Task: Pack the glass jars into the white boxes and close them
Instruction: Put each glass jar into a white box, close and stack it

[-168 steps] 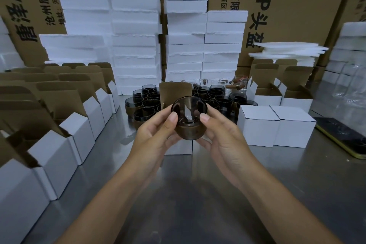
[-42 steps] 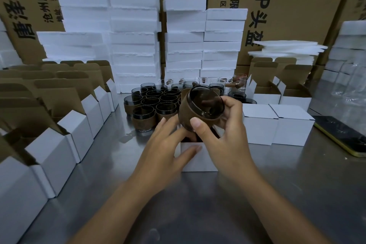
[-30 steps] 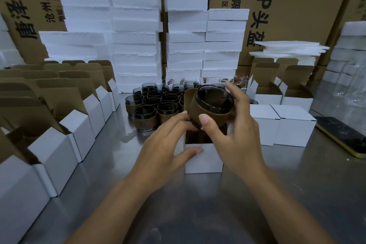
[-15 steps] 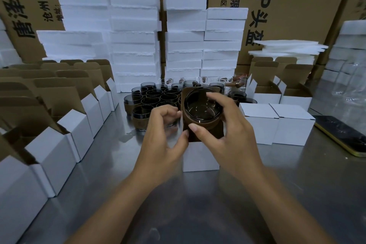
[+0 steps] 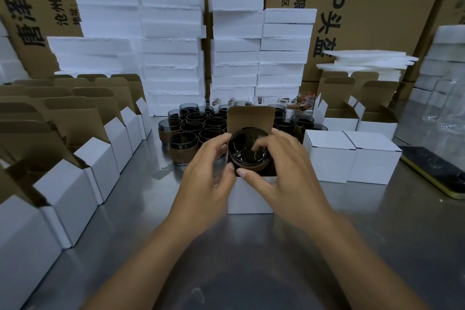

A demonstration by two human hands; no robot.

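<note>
Head view — right hand (image 5: 284,178) pinches jar (image 5: 245,158) partly inside box (image 5: 249,200).

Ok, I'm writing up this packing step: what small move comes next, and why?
Probably push the jar down fully into the box: its rim stands above the opening, the right hand pinches it, the left hand holds the box, and the lid flap is upright.

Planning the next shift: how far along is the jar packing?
Done: two closed boxes at right. In hand: the left hand and right hand hold a jar partway in the open box, its flap up. Left: the cluster of loose jars behind and the open boxes along the left.
</note>
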